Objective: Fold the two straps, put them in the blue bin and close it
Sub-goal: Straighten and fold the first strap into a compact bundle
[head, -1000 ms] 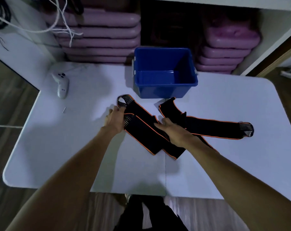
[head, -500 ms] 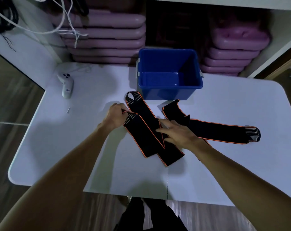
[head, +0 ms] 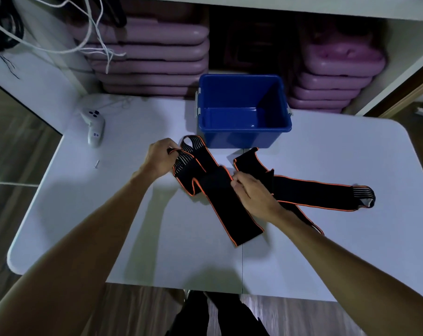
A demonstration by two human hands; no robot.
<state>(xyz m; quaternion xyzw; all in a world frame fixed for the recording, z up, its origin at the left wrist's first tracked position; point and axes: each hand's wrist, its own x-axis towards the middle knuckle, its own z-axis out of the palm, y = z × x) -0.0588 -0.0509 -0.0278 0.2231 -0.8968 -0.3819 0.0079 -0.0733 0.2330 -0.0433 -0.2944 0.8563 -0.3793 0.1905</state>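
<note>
Two black straps with orange edging lie crossed on the white table, in front of the open, empty blue bin. The left strap is partly folded over itself. My left hand pinches its striped end near a second striped loop. My right hand pinches the folded edge in the middle of that strap. The second strap stretches to the right, flat, with a striped end at far right. No lid for the bin is in view.
A white game controller and a small screw lie at the table's left. Stacked purple cases fill the shelf behind the bin. White cords hang at back left.
My left hand has pulled the strap's striped end up and toward the bin, shortening the fold. My right hand has shifted to pinch the fold's edge.
</note>
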